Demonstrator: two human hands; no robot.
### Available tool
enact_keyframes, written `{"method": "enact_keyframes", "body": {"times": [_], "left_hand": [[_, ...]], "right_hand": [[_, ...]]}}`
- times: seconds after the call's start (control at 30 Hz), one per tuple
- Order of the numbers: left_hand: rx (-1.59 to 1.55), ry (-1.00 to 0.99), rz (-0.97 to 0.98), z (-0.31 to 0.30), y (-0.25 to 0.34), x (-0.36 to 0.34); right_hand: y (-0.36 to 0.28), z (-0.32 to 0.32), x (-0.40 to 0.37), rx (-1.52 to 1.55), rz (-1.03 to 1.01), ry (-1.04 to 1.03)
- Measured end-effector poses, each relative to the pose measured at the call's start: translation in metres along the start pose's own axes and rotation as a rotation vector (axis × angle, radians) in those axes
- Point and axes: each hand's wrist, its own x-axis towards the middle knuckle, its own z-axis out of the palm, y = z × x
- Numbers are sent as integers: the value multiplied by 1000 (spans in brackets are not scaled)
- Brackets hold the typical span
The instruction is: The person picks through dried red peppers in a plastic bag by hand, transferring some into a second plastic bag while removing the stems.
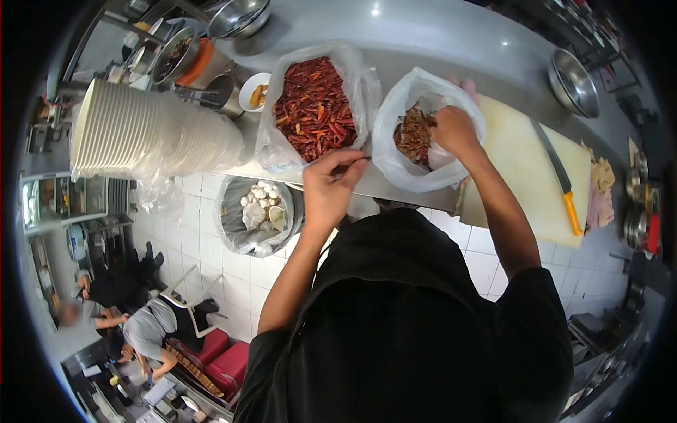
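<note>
A clear plastic bag [271, 106] full of whole dried red chillies [315, 106] stands on the steel counter. At its near right corner is my left hand [328, 189], thumb and fingers pinched together; a small dark thing shows at the fingertips, too small to name. To the right, a white plastic bag [395, 169] holds darker, brownish dried chilli pieces [415, 135]. My right hand [455, 130] reaches into this bag with fingers curled down at the pieces. Its fingertips are hidden, and what they grip cannot be made out.
A knife [555, 162] with a yellow handle lies on a cutting board [518, 176] at right. Stacked white containers [134, 130] stand at left. A lined bin [233, 229] with garlic-like bulbs is below the counter. Metal bowls [575, 81] sit farther back. Two people [151, 328] are at lower left.
</note>
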Motion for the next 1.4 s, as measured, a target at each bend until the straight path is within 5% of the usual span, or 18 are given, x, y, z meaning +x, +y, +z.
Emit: {"method": "enact_keyframes", "body": {"times": [0.2, 0.37, 0.6, 0.7, 0.8, 1.0, 1.1, 1.23, 1.4], "left_hand": [[-107, 360, -152, -75, 0, -35], [-134, 500, -153, -107, -2, -45], [199, 333, 144, -69, 16, 32], [333, 290, 390, -46, 19, 53], [366, 124, 544, -13, 37, 45], [34, -224, 299, 51, 44, 42], [22, -244, 256, 55, 38, 40], [-307, -289, -42, 43, 39, 39], [-399, -212, -114, 23, 31, 38]], "right_hand": [[1, 15, 11, 43, 46, -55], [2, 18, 9, 124, 19, 126], [3, 4, 1, 420, -14, 272], [-3, -17, -13, 922, 221, 27], [-10, -41, -36, 1223, 247, -84], [-37, -79, -66, 1339, 100, -183], [-51, -92, -74, 1312, 44, -150], [-49, -97, -71, 1375, -31, -170], [-36, -74, -53, 1057, 54, -51]]}}
